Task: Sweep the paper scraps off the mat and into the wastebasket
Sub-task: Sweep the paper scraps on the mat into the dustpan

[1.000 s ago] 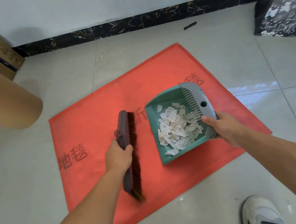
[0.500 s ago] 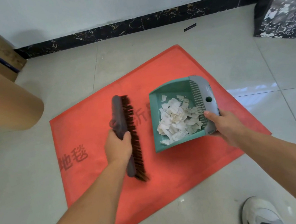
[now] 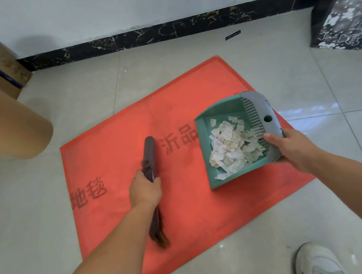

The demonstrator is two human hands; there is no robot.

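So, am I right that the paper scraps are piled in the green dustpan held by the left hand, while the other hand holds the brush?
Not quite: the head view shows the right hand holding the green dustpan of paper scraps; the left hand holds the brush.

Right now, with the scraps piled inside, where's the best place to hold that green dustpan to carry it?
Probably by the grey handle end, from the right and slightly behind, where the right hand grips now. The dustpan has its open lip facing left and toward the person, so holding the back wall leaves the mouth free to pour and lets you tilt it back to keep the paper scraps in.
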